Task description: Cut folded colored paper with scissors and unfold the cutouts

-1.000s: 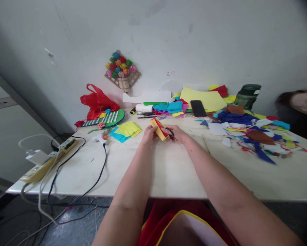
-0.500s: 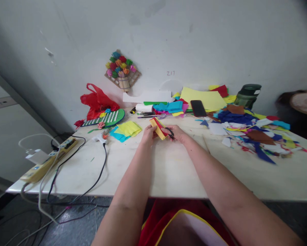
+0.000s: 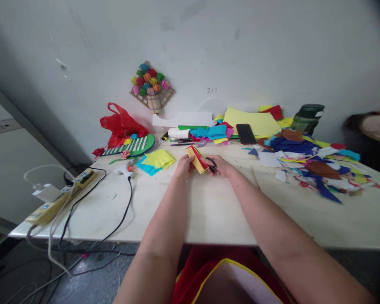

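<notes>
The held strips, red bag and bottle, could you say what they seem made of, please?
Strips: probably matt paper, perhaps thin felt, from their flat folds. Red bag: apparently thin, slightly shiny plastic, from its crumples. Bottle: smooth plastic or glass, looking translucent green.

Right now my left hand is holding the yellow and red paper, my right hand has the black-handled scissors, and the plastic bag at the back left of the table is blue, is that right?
Not quite: the plastic bag is red, not blue, as the head view shows. It does sit at the back left of the table.
</notes>
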